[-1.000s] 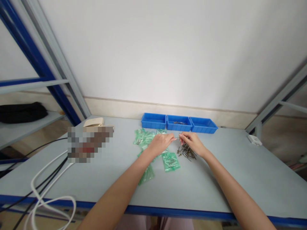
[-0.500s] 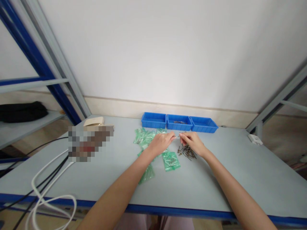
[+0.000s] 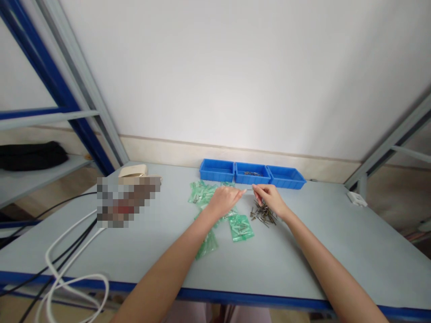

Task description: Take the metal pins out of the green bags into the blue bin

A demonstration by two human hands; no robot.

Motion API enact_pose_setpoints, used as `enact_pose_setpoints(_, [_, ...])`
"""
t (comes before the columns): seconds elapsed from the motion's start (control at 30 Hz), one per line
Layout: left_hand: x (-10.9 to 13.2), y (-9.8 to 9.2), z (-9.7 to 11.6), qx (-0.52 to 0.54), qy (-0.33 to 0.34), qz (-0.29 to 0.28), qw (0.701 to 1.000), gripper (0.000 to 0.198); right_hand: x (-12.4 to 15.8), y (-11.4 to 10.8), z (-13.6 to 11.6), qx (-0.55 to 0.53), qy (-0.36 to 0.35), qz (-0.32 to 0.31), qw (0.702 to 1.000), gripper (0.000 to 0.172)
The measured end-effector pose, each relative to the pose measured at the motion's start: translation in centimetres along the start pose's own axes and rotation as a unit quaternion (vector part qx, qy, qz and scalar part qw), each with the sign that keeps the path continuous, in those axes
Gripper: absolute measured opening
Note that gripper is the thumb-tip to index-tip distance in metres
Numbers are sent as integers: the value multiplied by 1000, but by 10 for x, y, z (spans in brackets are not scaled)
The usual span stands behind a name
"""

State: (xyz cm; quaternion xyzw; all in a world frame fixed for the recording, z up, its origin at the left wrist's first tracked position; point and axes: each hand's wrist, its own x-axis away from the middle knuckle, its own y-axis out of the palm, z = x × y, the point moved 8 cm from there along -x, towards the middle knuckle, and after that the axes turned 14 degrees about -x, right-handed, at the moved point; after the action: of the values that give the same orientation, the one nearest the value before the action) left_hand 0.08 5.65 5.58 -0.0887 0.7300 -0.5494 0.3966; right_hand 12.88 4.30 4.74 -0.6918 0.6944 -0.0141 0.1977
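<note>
A thin metal screw-like pin (image 3: 249,189) spans the gap between my two hands; its exact kind is too small to make out. My left hand (image 3: 226,200) is closed in a pinch at the pin's left end, above the green plastic bags. At the other end, my right hand (image 3: 271,199) pinches it between thumb and fingertips. Below the right hand lies a loose pile of similar metal pins (image 3: 265,216). One green bag (image 3: 241,228) with several metal pieces inside lies in front of the hands. More green bags (image 3: 198,192) are partly hidden by my left hand and forearm.
Three blue bins stand in a row at the back: a left bin (image 3: 217,176), a middle bin (image 3: 252,179) holding several pins, and a right bin (image 3: 286,183). White cable (image 3: 76,228) and a beige object (image 3: 134,171) are at left. A white block (image 3: 357,198) sits far right.
My right hand's fingertips have risen slightly, and the thin pin now shows clearly stretched between both hands. The bags, pile and bins stay in place.
</note>
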Motion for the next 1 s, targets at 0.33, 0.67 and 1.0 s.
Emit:
enact_pose_setpoints(0.33, [0,11,-8,-27,-15,-20,999,44,-72,-64,6,0,135,78,988,62])
enact_pose_setpoints(0.67, [0,8,-2,-24,-4,-49,998,44,24,4,15,257,-23,-175,950,16])
enact_pose_setpoints(1.0, [0,11,-2,-49,4,-58,997,44,24,13,13,308,-48,-152,938,3])
